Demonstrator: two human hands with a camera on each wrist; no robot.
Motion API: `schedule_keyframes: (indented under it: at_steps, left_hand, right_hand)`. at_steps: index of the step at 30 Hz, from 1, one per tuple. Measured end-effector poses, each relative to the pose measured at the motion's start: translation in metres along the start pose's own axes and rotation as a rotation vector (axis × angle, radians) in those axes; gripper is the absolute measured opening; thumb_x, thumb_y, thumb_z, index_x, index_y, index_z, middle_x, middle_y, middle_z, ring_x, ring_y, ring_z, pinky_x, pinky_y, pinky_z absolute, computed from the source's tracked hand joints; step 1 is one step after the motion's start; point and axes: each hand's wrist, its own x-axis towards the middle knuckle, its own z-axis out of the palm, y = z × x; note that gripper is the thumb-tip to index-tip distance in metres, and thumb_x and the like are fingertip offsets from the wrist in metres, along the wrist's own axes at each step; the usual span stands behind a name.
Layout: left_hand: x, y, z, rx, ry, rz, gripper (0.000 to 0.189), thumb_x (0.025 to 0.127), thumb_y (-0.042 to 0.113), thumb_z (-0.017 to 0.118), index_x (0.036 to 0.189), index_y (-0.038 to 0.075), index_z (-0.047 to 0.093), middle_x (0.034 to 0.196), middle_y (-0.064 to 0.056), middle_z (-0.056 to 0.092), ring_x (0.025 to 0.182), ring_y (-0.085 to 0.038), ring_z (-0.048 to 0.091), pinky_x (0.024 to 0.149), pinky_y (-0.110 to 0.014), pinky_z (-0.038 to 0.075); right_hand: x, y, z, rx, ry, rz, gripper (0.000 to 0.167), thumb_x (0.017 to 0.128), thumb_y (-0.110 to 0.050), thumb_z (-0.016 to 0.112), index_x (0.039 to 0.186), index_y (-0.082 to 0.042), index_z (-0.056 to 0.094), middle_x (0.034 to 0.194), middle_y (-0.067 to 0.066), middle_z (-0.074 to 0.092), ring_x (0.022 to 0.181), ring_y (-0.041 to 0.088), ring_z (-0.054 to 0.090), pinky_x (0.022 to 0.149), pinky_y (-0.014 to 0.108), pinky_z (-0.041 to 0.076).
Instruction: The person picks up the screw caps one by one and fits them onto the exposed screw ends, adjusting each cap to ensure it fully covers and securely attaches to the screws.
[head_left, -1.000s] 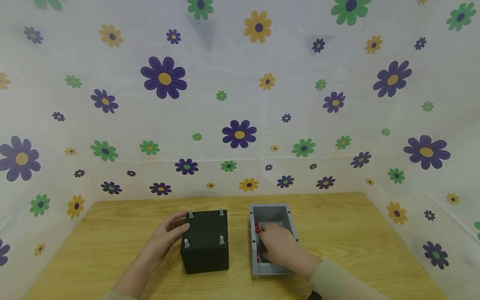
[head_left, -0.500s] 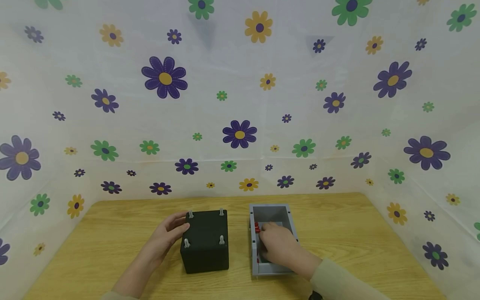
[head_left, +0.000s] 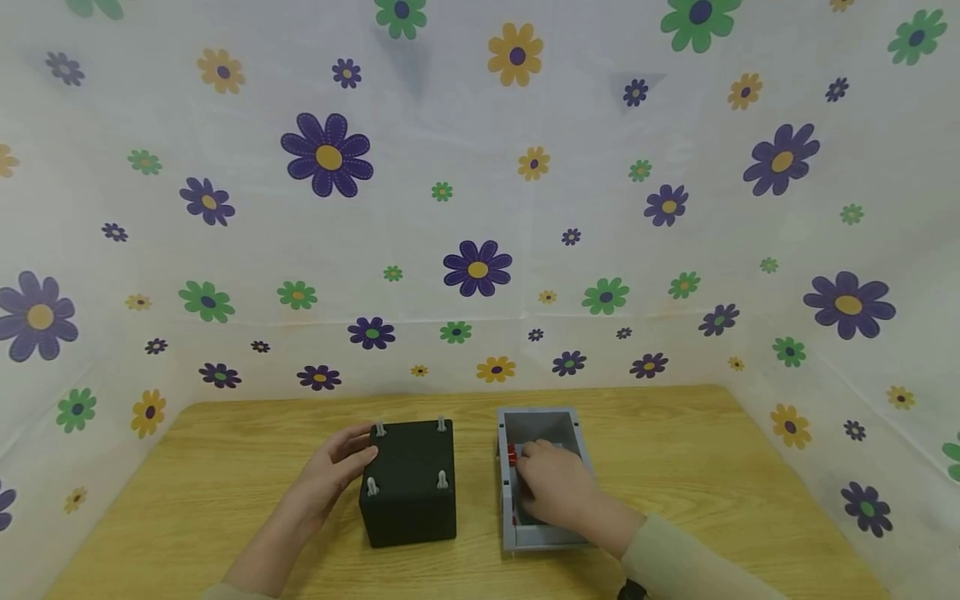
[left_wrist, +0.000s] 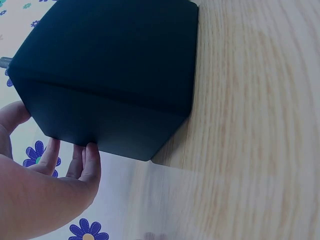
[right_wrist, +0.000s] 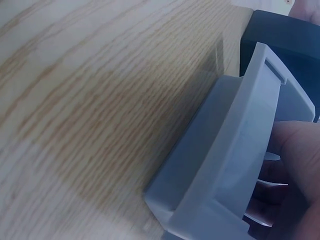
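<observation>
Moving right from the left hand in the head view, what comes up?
Left hand, black cuboid box with four upright pale screws, grey open rectangular bin with the right hand inside, pale green right sleeve.

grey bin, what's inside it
Red pieces show along the left wall of the grey bin, plus the right grip; whatever lies beneath that grip is covered.

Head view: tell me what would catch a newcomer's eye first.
Probably the white flowered backdrop, spreading wide behind the table. Next, the black box left of centre, with four pale posts on top and the left hand at its left side. To its right, the right hand is inside the grey bin.
</observation>
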Motion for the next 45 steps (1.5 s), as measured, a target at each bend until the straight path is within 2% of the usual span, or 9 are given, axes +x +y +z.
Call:
schedule_keyframes:
  at_steps: [10,17,25,31,40,45]
  left_hand:
    - [-0.001,-0.001,0.000,-0.002,-0.001,0.001,0.063,0.109,0.024,0.060,0.163,0.003,0.035,0.163,-0.023,0.041,0.133,-0.016,0.056,0.103,-0.018,0.048]
    - [-0.001,-0.001,0.000,-0.004,-0.005,0.009,0.062,0.110,0.024,0.060,0.163,0.003,0.035,0.164,-0.023,0.040,0.137,-0.021,0.054,0.101,-0.014,0.047]
    - [-0.001,0.000,-0.001,-0.008,-0.012,0.016,0.063,0.110,0.024,0.059,0.163,0.002,0.034,0.163,-0.024,0.040,0.132,-0.015,0.056,0.098,-0.013,0.048]
    - [-0.001,0.001,-0.002,-0.002,-0.012,0.022,0.062,0.109,0.023,0.059,0.163,0.002,0.035,0.163,-0.024,0.041,0.132,-0.015,0.056,0.098,-0.012,0.048]
    - [-0.002,0.000,-0.001,-0.014,-0.013,0.035,0.060,0.109,0.021,0.060,0.161,0.001,0.037,0.161,-0.024,0.044,0.121,-0.005,0.057,0.097,-0.012,0.049]
    - [-0.002,0.000,-0.001,-0.019,-0.014,0.035,0.061,0.109,0.021,0.060,0.161,0.000,0.036,0.161,-0.024,0.043,0.122,-0.006,0.057,0.096,-0.012,0.049]
  right_hand:
    - [0.002,0.002,-0.001,0.000,0.047,-0.016,0.020,0.081,-0.019,0.086,0.077,-0.013,0.067,0.081,-0.002,0.062,0.075,0.013,0.056,0.060,0.024,0.047]
    - [0.001,0.001,-0.007,-0.012,0.073,-0.037,0.017,0.082,-0.018,0.085,0.079,-0.012,0.069,0.083,-0.001,0.064,0.076,0.013,0.058,0.061,0.024,0.049]
    - [0.001,-0.002,-0.017,-0.001,0.112,-0.055,0.014,0.083,-0.019,0.083,0.084,-0.010,0.072,0.086,0.000,0.067,0.077,0.013,0.058,0.063,0.025,0.052]
    - [0.001,-0.003,-0.021,-0.003,0.138,-0.073,0.012,0.084,-0.018,0.080,0.080,-0.012,0.070,0.082,-0.002,0.064,0.073,0.011,0.052,0.060,0.022,0.045]
    - [-0.001,-0.005,-0.026,-0.006,0.136,-0.095,0.023,0.083,-0.019,0.081,0.072,-0.017,0.061,0.081,-0.004,0.059,0.072,0.009,0.046,0.059,0.019,0.037]
    - [-0.002,-0.006,-0.029,-0.020,0.153,-0.101,0.026,0.082,-0.019,0.082,0.071,-0.017,0.059,0.080,-0.004,0.059,0.070,0.009,0.044,0.058,0.019,0.036]
